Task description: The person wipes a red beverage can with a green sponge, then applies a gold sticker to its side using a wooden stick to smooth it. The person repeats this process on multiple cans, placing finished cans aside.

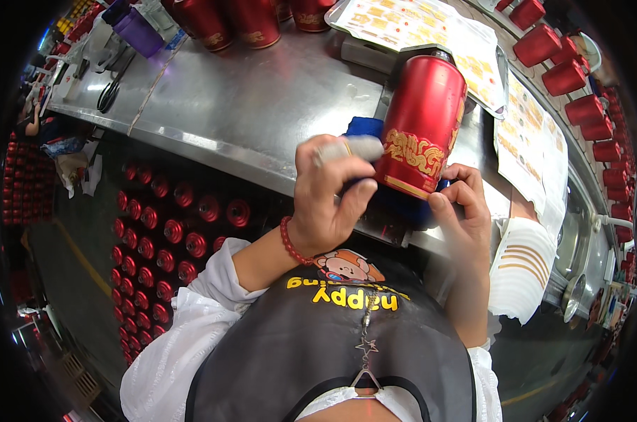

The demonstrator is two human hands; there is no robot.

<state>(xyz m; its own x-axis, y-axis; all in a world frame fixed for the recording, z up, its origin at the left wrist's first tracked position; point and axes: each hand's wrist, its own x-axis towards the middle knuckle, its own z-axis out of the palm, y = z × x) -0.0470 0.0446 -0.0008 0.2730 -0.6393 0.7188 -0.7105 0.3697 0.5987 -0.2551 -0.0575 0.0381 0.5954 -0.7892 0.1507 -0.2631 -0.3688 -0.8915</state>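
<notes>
A glossy red metal canister (424, 116) with a gold dragon pattern leans on the bench in front of me, its dark-fitted end away from me. The thumb and fingers of my right hand (466, 204) close on its near bottom edge at the right. On the left side, my left hand (329, 190) has bent fingers and its thumb apart, with nothing seen between them. A grey-white finger cover (350, 149) on that hand reaches to the gold pattern. Blue cloth (364, 126) shows beside and under the canister.
Several red canisters (259, 24) stand at the back of the steel bench (213, 91), near a purple bottle (132, 28). Printed sheets (530, 133) lie at the right. Below the bench are rows of red canisters (174, 231). Another person's white sleeve (519, 271) is close at my right.
</notes>
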